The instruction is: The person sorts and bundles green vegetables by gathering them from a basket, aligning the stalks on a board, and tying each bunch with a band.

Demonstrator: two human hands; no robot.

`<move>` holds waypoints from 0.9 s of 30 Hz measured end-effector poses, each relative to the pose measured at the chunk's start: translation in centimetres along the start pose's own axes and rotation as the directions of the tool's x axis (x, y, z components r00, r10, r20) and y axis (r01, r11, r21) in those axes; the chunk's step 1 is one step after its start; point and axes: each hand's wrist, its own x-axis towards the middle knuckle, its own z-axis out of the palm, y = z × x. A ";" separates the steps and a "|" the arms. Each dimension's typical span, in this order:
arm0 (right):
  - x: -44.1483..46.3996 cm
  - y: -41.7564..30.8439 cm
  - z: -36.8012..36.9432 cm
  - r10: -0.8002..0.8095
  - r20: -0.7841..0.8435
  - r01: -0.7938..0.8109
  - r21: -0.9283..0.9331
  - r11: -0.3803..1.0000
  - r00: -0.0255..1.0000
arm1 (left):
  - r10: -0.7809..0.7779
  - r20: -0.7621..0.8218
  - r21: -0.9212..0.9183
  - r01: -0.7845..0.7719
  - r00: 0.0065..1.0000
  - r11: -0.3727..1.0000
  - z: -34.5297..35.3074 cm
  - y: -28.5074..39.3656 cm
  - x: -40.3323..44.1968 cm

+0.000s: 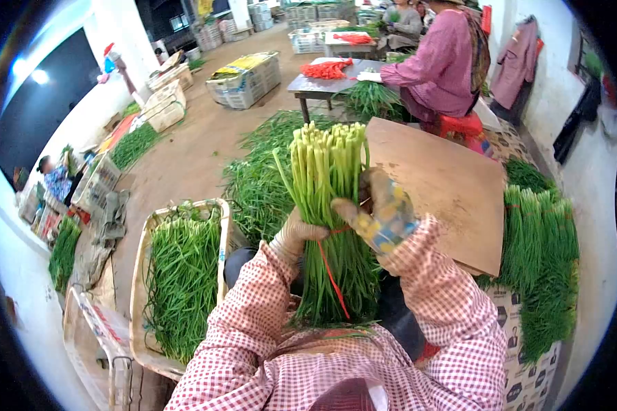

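Note:
A thick bunch of garlic chives (327,178) stands upright in front of me, pale cut ends up and green leaves hanging down. My gloved left hand (299,233) is closed round its left side, the thumb across the front. A red tie (332,274) crosses the bunch at the left thumb, and one loose end dangles over the leaves. On the bunch's right side, my right hand (380,211), in a glove with yellow and blue patches, is closed against the stalks just above the tie. Some of its fingers are hidden behind the stalks.
A crate of chives (185,288) stands at my left. A brown board (435,192) lies at right, with tied bunches (538,253) beyond it. Loose greens (264,185) cover the floor ahead. A co-worker in pink (439,61) sits at a low table (305,83).

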 end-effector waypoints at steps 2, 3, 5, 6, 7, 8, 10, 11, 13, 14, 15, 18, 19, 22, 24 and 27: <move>0.7 1.4 0.8 0.057 0.039 -0.062 0.143 0.988 0.998 | -0.039 -0.082 -0.026 0.037 0.996 0.999 -0.1 -1.0 -1.0; 1.0 1.4 0.5 0.062 0.042 -0.068 0.143 0.987 0.997 | -0.043 -0.085 -0.030 0.040 0.995 0.999 0.0 -0.7 -1.2; 1.2 0.7 0.0 0.271 0.298 -0.378 0.404 0.833 0.915 | -0.158 -0.116 -0.091 0.148 0.981 0.985 0.3 -0.3 -2.0; 1.2 0.4 -0.2 0.293 0.379 -0.447 0.427 0.786 0.878 | -0.172 -0.073 -0.196 0.155 0.982 0.968 1.2 -0.1 -1.9; 1.4 -0.1 -0.6 0.301 0.375 -0.451 0.427 0.784 0.877 | -0.178 -0.069 -0.200 0.161 0.982 0.966 1.1 -0.7 -1.9; 1.6 -0.6 -1.2 0.347 0.389 -0.508 0.469 0.722 0.853 | -0.184 -0.047 -0.274 0.165 0.982 0.948 0.9 -1.5 -2.1; 2.2 -0.1 -1.8 0.296 0.391 -0.490 0.717 0.496 0.872 | -0.288 -0.082 -0.367 0.240 0.954 0.899 1.7 -1.3 -2.9; 3.0 0.1 -2.5 0.301 0.316 -0.423 0.801 0.424 0.900 | -0.290 -0.083 -0.371 0.240 0.953 0.897 1.2 -1.9 -3.3; 5.3 1.0 -5.0 0.302 0.071 -0.220 0.841 0.494 0.951 | -0.297 0.003 -0.398 0.274 0.955 0.875 -1.4 -4.5 -4.0; 6.4 1.4 -6.5 0.284 -0.098 -0.110 0.765 0.634 0.954 | -0.283 0.045 -0.383 0.278 0.958 0.881 -2.9 -5.9 -4.3; 6.9 1.4 -7.7 0.197 -0.193 0.037 0.798 0.602 0.961 | -0.283 0.044 -0.388 0.278 0.958 0.879 -2.2 -5.3 -4.3; 6.0 0.8 -9.5 0.476 -0.291 -0.077 0.786 0.614 0.830 | -0.255 0.039 -0.567 0.232 0.966 0.790 0.0 -3.9 -4.0; 4.6 0.9 -9.2 0.447 -0.151 -0.269 0.618 0.738 0.882 | -0.254 0.034 -0.571 0.228 0.967 0.789 0.0 -4.0 -4.2; 1.1 4.4 -4.5 0.258 0.113 -0.276 0.545 0.792 0.960 | -0.315 0.080 -0.627 0.293 0.946 0.722 0.4 -4.5 -3.9; 0.9 3.0 -2.4 0.181 0.212 -0.205 0.099 0.974 0.960 | -0.305 0.094 -0.677 0.286 0.948 0.678 0.7 -4.6 -3.8; 1.4 4.8 -1.1 0.172 0.344 -0.220 0.107 0.970 0.923 | -0.292 0.081 -0.749 0.252 0.953 0.613 0.4 -4.6 -4.2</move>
